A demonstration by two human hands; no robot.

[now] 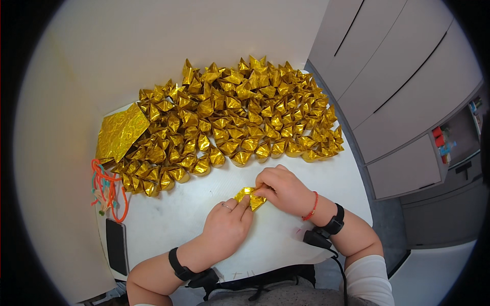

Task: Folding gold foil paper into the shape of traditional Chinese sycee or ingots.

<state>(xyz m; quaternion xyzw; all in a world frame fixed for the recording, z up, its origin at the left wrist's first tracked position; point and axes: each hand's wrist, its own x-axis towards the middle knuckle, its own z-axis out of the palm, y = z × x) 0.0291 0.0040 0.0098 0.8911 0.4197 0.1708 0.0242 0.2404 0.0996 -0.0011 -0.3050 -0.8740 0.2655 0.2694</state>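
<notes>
A small piece of folded gold foil paper point(258, 203) lies on the white table between my two hands. My left hand point(227, 232), with a ring on one finger, presses the paper's near left side with its fingertips. On the other side, my right hand point(287, 192) has its thumb and bent fingers closed on the paper's upper right edge. Just beyond the hands stand many finished gold foil ingots point(240, 117), packed in rows and heaped at the back. The underside of the piece I hold is hidden.
A stack of flat gold foil sheets point(122, 133) leans at the table's left end. Below it lie a tangled orange cord point(125, 206) and a black phone point(117, 247). Walls border the table's left and back; grey cabinets point(403, 66) stand at right. A black cable point(341, 270) hangs by my right arm.
</notes>
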